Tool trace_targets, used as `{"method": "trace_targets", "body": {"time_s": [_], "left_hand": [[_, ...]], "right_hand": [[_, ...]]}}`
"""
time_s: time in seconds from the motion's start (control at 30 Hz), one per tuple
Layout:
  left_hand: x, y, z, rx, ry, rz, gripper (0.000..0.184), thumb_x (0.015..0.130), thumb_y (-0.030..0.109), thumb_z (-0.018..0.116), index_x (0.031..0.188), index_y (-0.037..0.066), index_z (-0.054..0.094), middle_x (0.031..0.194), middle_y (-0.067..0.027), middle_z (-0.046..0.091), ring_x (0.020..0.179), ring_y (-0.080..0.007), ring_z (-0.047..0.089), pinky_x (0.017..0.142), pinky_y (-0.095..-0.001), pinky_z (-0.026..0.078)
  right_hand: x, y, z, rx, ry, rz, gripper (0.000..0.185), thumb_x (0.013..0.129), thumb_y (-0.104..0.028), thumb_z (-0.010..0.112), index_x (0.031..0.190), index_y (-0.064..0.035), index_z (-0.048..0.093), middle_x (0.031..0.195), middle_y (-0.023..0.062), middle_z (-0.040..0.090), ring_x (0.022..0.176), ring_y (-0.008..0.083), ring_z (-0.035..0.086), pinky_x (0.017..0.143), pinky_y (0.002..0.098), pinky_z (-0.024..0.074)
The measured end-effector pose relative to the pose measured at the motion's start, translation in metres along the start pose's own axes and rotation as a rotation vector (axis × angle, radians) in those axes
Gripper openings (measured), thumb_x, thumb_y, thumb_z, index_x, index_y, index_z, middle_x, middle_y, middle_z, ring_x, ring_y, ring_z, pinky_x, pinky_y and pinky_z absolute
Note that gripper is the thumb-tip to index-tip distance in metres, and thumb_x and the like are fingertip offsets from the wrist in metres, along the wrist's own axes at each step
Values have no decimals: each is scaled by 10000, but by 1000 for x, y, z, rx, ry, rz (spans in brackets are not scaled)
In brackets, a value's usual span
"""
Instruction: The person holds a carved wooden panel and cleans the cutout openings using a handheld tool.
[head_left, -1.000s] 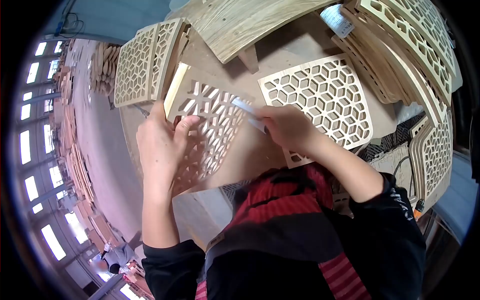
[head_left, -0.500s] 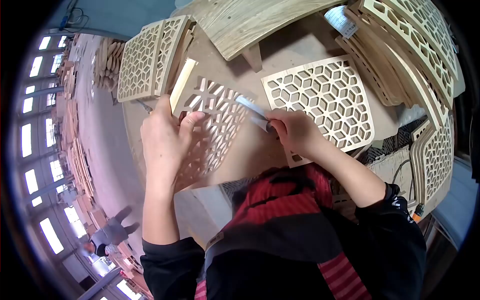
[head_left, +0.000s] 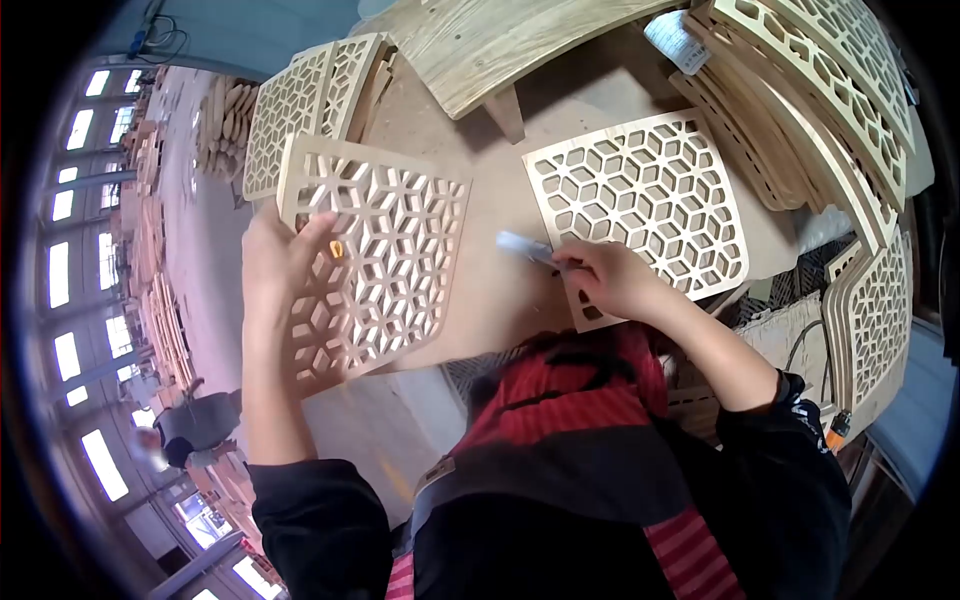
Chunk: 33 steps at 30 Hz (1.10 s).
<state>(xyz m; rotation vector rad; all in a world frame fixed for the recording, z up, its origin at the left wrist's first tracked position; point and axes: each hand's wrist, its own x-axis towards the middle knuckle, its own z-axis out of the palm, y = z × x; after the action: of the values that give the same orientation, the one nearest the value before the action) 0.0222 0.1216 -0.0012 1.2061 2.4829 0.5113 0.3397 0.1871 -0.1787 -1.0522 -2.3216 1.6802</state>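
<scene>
The flat lattice panel [head_left: 645, 205] lies on the workbench [head_left: 500, 195]. To the left of it, the second lattice panel [head_left: 385, 250] is held tilted: the left hand [head_left: 275, 260] grasps its left edge, thumb on the visible face, remaining fingers mostly hidden. The right hand [head_left: 617, 282] is over the near-left corner of the flat lattice panel, fingers closed around the narrow pale tool [head_left: 525, 246]. The tool projects left of the flat lattice panel, apart from the second lattice panel; motion blur obscures its type. Contact between right hand and flat lattice panel cannot be determined. To the right of the flat lattice panel are stacked curved wooden pieces [head_left: 765, 140].
</scene>
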Motion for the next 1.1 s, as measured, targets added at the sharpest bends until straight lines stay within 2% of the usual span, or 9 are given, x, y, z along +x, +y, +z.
{"method": "trace_targets", "body": {"time_s": [0.07,0.27,0.53,0.57,0.6,0.73,0.83,1.07,1.1], "left_hand": [[4,-37,-6,28,-59,49,315,902,137,732,1131,-52,626,863,-135,728,787,-239,748,568,-372,636],[-20,-21,-16,-127,-133,-174,284,935,79,677,1170,-35,565,933,-133,715,780,-215,725,591,-366,655],[7,-39,-37,-126,-321,177,527,895,248,779,1297,10,535,1021,-61,668,929,-139,633,772,-299,548],[11,-38,-36,-162,-270,182,574,872,240,794,1314,-34,551,1065,-154,702,881,-189,700,691,-316,584],[16,-38,-35,-174,-269,138,601,871,260,793,1342,-11,536,1061,-151,705,934,-191,695,738,-298,575],[36,-44,-18,-8,-126,524,666,853,175,781,1431,73,465,1345,-151,565,968,-172,671,789,-271,556],[32,-29,-11,-157,-216,488,673,849,76,746,1451,117,447,1479,-135,441,932,-161,659,807,-281,546],[10,-7,-2,-45,-165,356,561,870,-74,645,1360,142,481,1042,-87,623,749,-99,549,709,-273,466],[7,-2,-1,-78,-173,291,560,868,-73,648,1357,144,482,1026,-89,627,746,-105,552,711,-274,468]], "right_hand": [[-9,5,-2,107,90,121,310,938,-113,608,1241,-52,628,880,159,717,774,291,704,723,384,535],[22,2,28,61,167,-127,306,949,-118,593,1245,-45,615,843,177,701,746,359,686,696,430,523],[50,-26,52,6,131,-125,223,983,-164,540,1154,-66,644,827,204,681,800,410,669,719,484,515],[52,-27,54,-26,145,-131,223,987,-170,535,1154,-69,643,837,207,682,813,416,667,729,491,514],[52,-30,54,-6,140,-130,221,987,-170,533,1150,-71,643,851,210,683,826,421,665,737,496,514],[55,-37,58,-23,136,-122,201,978,-158,526,1113,-62,641,882,226,682,846,436,655,745,514,507],[60,-42,60,-112,121,-139,178,963,-155,523,1030,-27,627,853,223,677,799,423,655,726,519,505],[131,-37,113,-153,276,-354,146,859,-67,531,904,14,643,798,231,678,775,403,683,700,486,551],[135,-49,108,-170,172,-255,150,865,-68,523,871,17,647,786,231,679,797,405,689,727,491,554]]}}
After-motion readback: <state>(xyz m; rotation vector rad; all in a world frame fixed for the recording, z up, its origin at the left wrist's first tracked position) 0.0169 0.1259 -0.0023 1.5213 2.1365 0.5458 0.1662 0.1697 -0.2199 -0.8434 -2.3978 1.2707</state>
